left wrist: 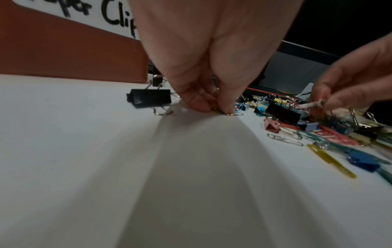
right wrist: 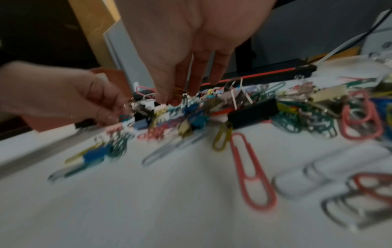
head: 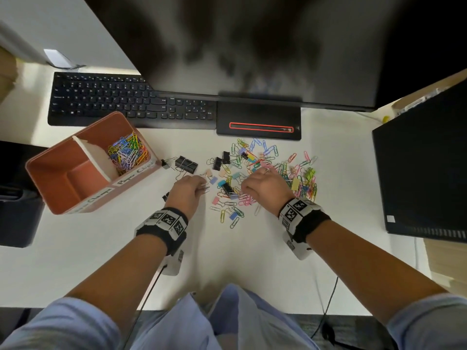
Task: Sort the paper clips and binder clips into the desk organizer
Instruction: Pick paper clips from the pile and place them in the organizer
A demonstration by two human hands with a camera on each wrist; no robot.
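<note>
Person at white desk (head: 106, 248), both hands down in the clip pile.

Left hand (head: 188, 192): fingers curled down, thumb and fingertip (left wrist: 228, 107) pinched together right at the desk surface on a small silver-wire clip (left wrist: 234, 114); something yellowish sits between the fingers too, can't tell what. It works at the left fringe of the pile, near the organizer.

Right hand (head: 264, 184): fingers bent downward into the middle of the pile, tips closed on a clip or two. Right wrist view is blurred, so exactly what it grips can't be told; looks like thin coloured wire.

Desk organizer (head: 38, 170): terracotta box with a white divider, toward the desk's left edge, in front of the keyboard (head: 126, 99). Far compartment holds a heap of coloured paper clips (head: 127, 152), front label reads "Paper Clips". Near compartment shows only its bare floor; its label is mostly cut off.

Loose pile (head: 265, 173): mixed paper clips and small pastel binder clips spread mid-desk, in front of the monitor base (head: 259, 121). Large black binder clips (head: 186, 163) lie between organizer and pile, just beside the organizer's right corner. One more small black binder clip (head: 165, 196) lies just left of the left hand.

Dark monitor (head: 252, 41) along the far edge, a second dark screen (head: 422, 178) by the right edge.
</note>
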